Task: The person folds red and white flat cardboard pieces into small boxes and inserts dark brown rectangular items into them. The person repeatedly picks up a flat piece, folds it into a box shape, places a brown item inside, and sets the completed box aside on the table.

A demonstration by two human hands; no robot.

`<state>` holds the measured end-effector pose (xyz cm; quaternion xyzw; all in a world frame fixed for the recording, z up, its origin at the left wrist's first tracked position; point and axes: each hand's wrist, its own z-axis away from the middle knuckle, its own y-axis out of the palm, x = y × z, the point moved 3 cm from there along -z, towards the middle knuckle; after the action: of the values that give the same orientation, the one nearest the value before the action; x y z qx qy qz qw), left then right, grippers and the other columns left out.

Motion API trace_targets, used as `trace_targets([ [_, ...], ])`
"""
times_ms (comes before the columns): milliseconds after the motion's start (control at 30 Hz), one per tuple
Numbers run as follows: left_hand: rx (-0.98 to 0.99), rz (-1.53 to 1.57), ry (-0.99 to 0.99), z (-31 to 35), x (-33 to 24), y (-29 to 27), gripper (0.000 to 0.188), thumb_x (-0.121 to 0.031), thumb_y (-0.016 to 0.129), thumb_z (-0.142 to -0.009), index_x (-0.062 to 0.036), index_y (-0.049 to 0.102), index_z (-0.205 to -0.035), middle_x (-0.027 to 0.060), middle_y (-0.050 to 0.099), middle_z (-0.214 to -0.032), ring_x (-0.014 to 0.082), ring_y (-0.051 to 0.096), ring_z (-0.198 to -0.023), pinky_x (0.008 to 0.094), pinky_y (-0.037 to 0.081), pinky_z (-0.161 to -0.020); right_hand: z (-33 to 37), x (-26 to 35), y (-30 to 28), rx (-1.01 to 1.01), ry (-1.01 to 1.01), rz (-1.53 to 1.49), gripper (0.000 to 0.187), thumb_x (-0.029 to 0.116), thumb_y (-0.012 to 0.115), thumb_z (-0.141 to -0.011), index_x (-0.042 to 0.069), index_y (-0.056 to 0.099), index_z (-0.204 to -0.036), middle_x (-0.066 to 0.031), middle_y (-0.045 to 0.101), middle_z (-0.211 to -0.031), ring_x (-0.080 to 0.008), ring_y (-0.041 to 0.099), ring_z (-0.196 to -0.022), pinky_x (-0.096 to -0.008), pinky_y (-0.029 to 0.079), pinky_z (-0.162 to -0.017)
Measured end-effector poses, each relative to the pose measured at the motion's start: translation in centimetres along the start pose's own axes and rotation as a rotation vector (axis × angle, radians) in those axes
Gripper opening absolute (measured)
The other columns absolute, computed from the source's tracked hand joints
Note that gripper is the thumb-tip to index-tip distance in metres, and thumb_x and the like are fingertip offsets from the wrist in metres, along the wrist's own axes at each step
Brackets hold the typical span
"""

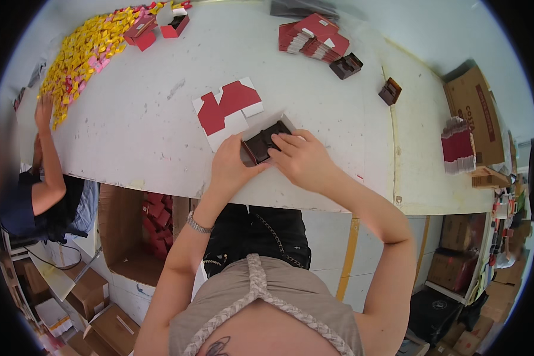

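Note:
Near the table's front edge, a small open carton (285,121) stands with its pale inner walls showing and a dark brown tray (260,144) inside it. My left hand (234,169) is closed round the carton's left side, thumb along its near edge. At the right side, my right hand (305,159) has its fingers pressed together on the tray, and its thumb is partly hidden. Just beyond the carton lies a flat, unfolded red and white box blank (228,107).
Yellow and pink wrapped pieces (95,50) heap at the far left, beside two red boxes (175,25). Stacked red blanks (314,38) and dark trays (346,66) lie at the back. A brown carton (474,115) stands right. A co-worker's hand (44,111) touches the heap.

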<state>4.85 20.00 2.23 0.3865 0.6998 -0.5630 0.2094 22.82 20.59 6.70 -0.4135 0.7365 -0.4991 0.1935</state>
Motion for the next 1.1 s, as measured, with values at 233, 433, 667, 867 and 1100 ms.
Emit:
trace_targets([
  [233, -0.047, -0.028, 0.083, -0.2, -0.9, -0.1, 0.068, -0.023, 0.085, -0.06, -0.0038, 0.053, -0.118, 0.01, 0.061, -0.104, 0.0293, 0.058, -0.099, 0.037, 0.048, -0.086, -0.7, 1.9, 0.4, 0.073, 0.068, 0.081, 0.029, 0.014, 0.071, -0.068, 0.008, 0.067, -0.096, -0.0112, 0.066, -0.111, -0.0258, 0.06, -0.102, -0.0419, 0.042, -0.094],
  [433, -0.699, -0.396, -0.09, -4.3, 2.9, -10.5, 0.107, -0.019, 0.081, -0.071, 0.0083, 0.009, -0.145, 0.0286, 0.018, -0.149, 0.0405, 0.019, -0.139, 0.0437, 0.021, -0.113, -0.9, -0.4, -1.4, -0.446, 0.224, -0.045, 0.032, 0.017, 0.072, -0.069, 0.006, 0.065, -0.099, -0.0043, 0.066, -0.107, -0.0288, 0.057, -0.098, -0.0428, 0.044, -0.085],
  [667, -0.052, -0.237, -0.402, -6.5, 5.6, -8.0, 0.079, -0.023, 0.067, -0.082, 0.0082, 0.024, -0.141, 0.0308, 0.032, -0.142, 0.0398, 0.034, -0.132, 0.0408, 0.032, -0.107, -9.8, -4.2, 7.1, -0.04, 0.843, 0.001, 0.056, 0.033, 0.079, -0.069, 0.002, 0.058, -0.111, -0.0095, 0.065, -0.104, -0.0277, 0.057, -0.098, -0.0463, 0.046, -0.082],
  [867, -0.194, 0.016, -0.322, -5.1, 6.4, -4.2, 0.072, -0.02, 0.065, -0.084, 0.0057, 0.028, -0.14, 0.028, 0.037, -0.138, 0.0378, 0.041, -0.126, 0.0421, 0.04, -0.099, -12.6, -7.7, 8.6, 0.364, 1.057, -0.236, 0.058, 0.03, 0.081, -0.065, 0.001, 0.057, -0.108, -0.0129, 0.065, -0.102, -0.028, 0.062, -0.097, -0.045, 0.047, -0.082],
  [1100, -0.473, 0.185, -0.434, -4.3, 6.2, -4.1, 0.075, -0.02, 0.07, -0.082, 0.0042, 0.029, -0.14, 0.0249, 0.044, -0.131, 0.0278, 0.048, -0.119, 0.0374, 0.045, -0.095, -9.0, -6.8, 6.5, -0.007, 0.845, -1.044, 0.031, 0.02, 0.075, -0.074, 0.002, 0.059, -0.094, -0.0065, 0.064, -0.1, -0.0149, 0.059, -0.088, -0.0296, 0.048, -0.073],
])
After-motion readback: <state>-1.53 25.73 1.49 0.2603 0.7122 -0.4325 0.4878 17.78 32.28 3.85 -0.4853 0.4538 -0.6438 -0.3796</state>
